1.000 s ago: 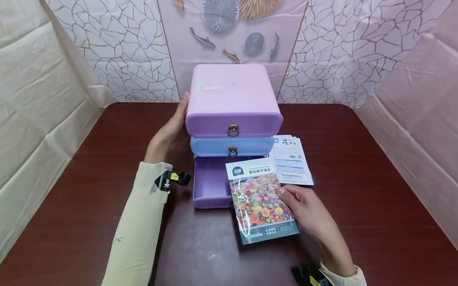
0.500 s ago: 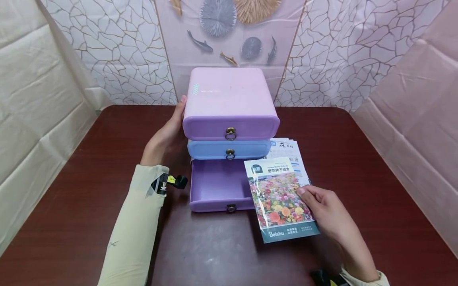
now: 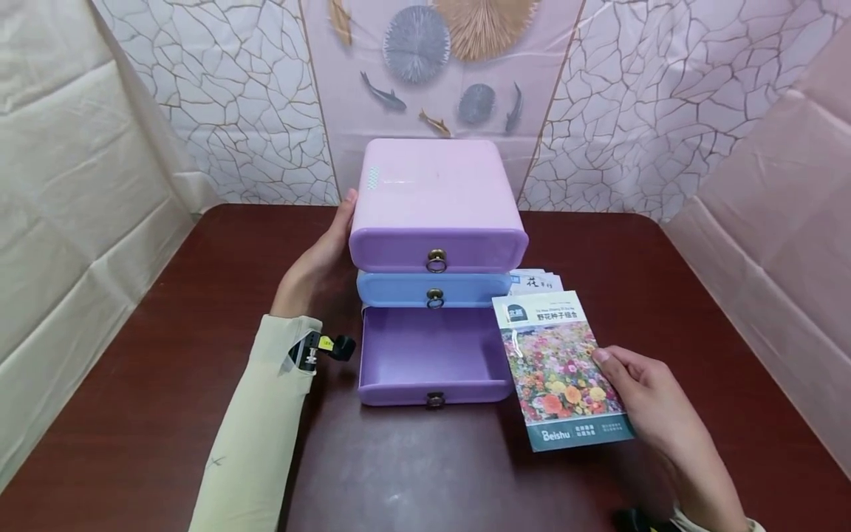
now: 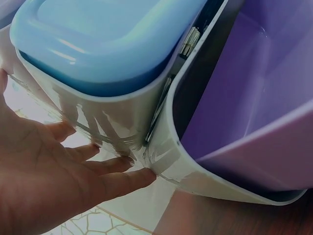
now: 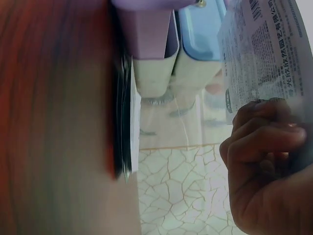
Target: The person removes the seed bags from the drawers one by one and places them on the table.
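A three-tier drawer unit (image 3: 439,185) stands mid-table, with a pink top, a purple top front and a blue middle drawer (image 3: 399,290). Its bottom purple drawer (image 3: 432,347) is pulled out, and the visible inside holds nothing. My left hand (image 3: 319,255) rests against the unit's left side; in the left wrist view the fingers (image 4: 129,183) touch the pale casing with the fingertips spread. With my right hand (image 3: 654,399) I pinch a flower seed packet (image 3: 565,369) by its right edge, thumb on the front. The packet's printed back shows in the right wrist view.
A stack of paper packets (image 3: 535,281) lies right of the unit, mostly hidden behind the held packet; its edge (image 5: 128,132) shows in the right wrist view. The dark red table (image 3: 166,369) has cloth walls (image 3: 66,185) around it.
My right hand has carried the seed packet to the right, away from the front of the open bottom drawer and over the packet stack. My left hand stays against the unit.
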{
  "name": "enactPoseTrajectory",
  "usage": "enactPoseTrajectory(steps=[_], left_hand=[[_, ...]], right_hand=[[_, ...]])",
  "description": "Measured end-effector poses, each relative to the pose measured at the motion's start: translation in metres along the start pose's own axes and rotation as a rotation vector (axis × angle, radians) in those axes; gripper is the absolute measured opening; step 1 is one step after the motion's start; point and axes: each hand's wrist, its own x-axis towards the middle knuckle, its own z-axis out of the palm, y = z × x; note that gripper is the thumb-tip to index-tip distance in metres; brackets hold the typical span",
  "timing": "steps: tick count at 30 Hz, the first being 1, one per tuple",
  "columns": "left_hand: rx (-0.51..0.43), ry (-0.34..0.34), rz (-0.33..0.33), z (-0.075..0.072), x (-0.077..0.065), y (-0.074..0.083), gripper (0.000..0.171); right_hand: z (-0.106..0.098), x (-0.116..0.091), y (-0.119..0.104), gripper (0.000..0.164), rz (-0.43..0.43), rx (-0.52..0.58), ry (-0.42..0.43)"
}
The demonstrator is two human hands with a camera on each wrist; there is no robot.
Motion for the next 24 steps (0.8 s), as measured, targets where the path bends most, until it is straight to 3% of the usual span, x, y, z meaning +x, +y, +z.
enactPoseTrajectory(steps=[9,14,18,24], left_hand=[[-0.008,0.023,0.006,-0.001,-0.003,0.002,0.085],[0.009,0.035,0.001,-0.003,-0.006,0.004,0.088],[-0.008,0.04,-0.029,-0.006,-0.01,0.006,0.091],[-0.005,0.07,-0.002,-0.011,-0.012,0.009,0.088]], right_hand=[[-0.016,0.016,0.011,0.047,-0.068,0.031,0.027],[-0.027,0.028,0.012,0.026,-0.106,0.115,0.039],[-0.034,0.041,0.001,0.024,-0.136,0.148,0.048],[-0.039,0.072,-0.029,0.034,-0.157,0.131,0.032]])
